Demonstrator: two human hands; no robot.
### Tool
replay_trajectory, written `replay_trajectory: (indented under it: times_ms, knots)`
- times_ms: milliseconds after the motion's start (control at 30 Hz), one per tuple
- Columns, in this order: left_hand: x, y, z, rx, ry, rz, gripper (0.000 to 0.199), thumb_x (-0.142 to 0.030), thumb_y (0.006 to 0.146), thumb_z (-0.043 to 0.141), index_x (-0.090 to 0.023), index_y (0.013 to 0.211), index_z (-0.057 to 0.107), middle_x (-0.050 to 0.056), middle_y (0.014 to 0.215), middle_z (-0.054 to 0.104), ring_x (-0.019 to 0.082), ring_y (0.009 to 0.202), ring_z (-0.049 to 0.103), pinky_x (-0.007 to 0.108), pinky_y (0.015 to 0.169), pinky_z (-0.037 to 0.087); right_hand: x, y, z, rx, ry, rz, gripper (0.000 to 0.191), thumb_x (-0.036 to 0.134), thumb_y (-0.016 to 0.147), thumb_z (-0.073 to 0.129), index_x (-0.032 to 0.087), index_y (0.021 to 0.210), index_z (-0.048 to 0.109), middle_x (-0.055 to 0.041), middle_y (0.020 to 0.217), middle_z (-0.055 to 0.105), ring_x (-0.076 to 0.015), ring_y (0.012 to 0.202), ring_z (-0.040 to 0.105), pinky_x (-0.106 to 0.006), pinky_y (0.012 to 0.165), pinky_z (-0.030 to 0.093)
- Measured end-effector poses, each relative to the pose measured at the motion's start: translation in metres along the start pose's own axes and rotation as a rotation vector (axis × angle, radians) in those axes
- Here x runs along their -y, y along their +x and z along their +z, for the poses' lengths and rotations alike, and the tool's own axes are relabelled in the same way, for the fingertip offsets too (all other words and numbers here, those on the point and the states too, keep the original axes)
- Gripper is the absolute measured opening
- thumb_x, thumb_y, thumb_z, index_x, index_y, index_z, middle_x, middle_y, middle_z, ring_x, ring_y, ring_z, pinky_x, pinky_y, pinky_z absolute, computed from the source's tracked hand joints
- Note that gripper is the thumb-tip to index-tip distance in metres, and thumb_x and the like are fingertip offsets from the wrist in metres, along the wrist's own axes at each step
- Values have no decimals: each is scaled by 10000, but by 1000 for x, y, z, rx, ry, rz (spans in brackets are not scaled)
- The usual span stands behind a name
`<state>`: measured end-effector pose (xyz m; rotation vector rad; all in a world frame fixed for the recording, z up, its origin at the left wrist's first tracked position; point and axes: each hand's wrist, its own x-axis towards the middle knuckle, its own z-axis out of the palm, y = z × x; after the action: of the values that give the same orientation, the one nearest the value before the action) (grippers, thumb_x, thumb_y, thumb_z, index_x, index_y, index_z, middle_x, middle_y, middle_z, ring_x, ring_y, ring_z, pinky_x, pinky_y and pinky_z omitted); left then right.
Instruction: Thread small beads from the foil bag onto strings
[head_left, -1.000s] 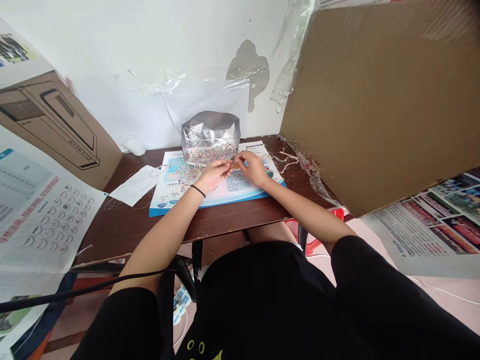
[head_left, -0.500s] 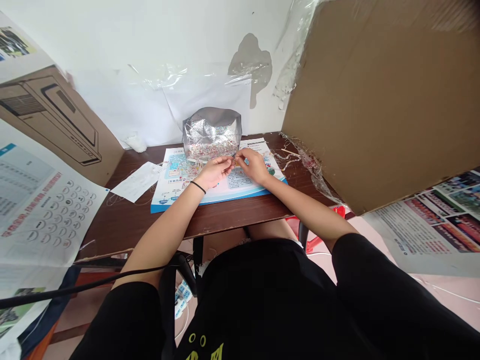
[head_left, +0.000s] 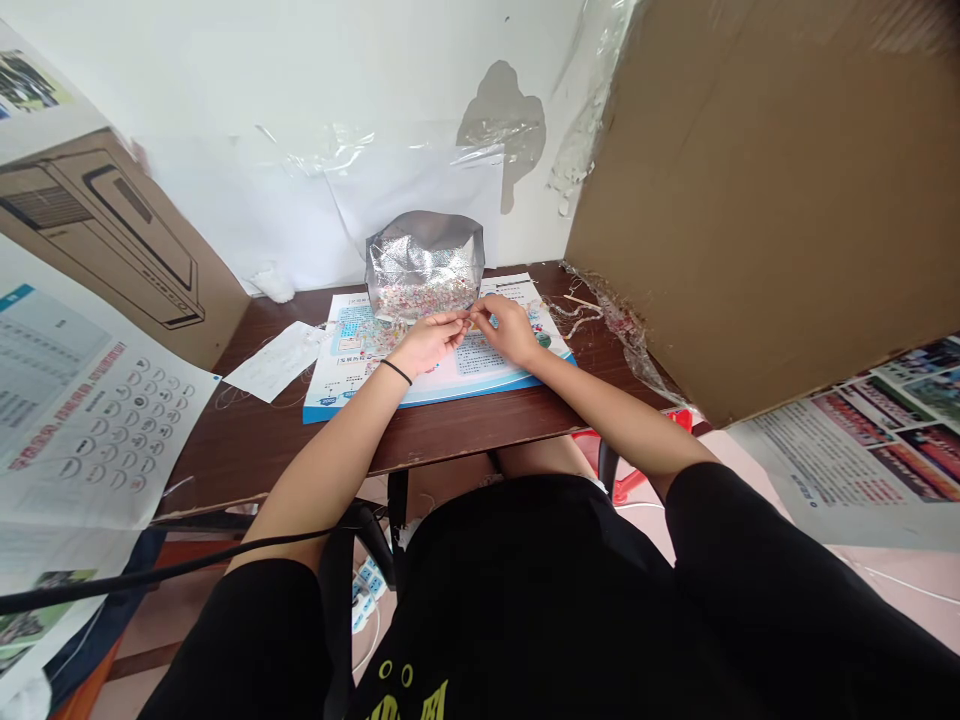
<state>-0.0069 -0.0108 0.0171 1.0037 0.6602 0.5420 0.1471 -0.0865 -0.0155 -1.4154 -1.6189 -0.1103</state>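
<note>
1. Held the left hand [head_left: 431,343] half curled above the printed sheet [head_left: 480,378], palm turned inward, thumb pressed against the forefinger.
2. Held the right hand [head_left: 506,328] arched with its back upward, thumb and forefinger pressed together, their tips meeting or nearly meeting those of the left hand.
3. Could not tell about anything pinched between the fingertips of either hand, the spot being too small to make out.
4. Had a silver-lined grey bag [head_left: 425,255] just beyond the left hand, resting on the far part of the printed sheet, mouth open toward both hands, many tiny multicoloured bead-like bits [head_left: 427,298] heaped along its bottom.
5. Had loose coloured bits [head_left: 367,342] strewn on the printed sheet, just to the left of the left hand.
6. Saw a slip of white paper [head_left: 276,362] farther left of the left hand, close to the printed sheet's edge.
7. Saw tangled pale strands [head_left: 579,322] to the right of the right hand, on the brown table [head_left: 465,425], near clear plastic film [head_left: 634,350] at the foot of a cardboard panel [head_left: 750,200].
8. Wore a black band [head_left: 396,372] on the wrist behind the left hand.
9. Saw a white wad [head_left: 274,285] beyond and well left of the left hand, near the wall.
</note>
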Motion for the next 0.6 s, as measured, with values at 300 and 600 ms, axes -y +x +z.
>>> replay_trajectory:
  times_ms: [300, 600]
  knots:
    - [5, 7, -6, 38, 11, 32, 242, 54, 877, 585, -137, 853, 733, 16, 788, 706, 64, 749, 617, 240, 877, 494, -1, 0, 3, -11, 9, -3, 174, 245, 964, 491, 230, 845, 617, -59, 895, 708, -221, 867, 620, -374, 841, 483]
    - [4, 4, -3, 46, 17, 24, 289, 21, 944, 537, -139, 775, 709, 26, 750, 685, 75, 757, 572, 244, 903, 469, -1, -1, 3, -4, 13, 16, 196, 284, 981, 473, 234, 859, 617, -65, 899, 701, -227, 868, 622, -385, 850, 482]
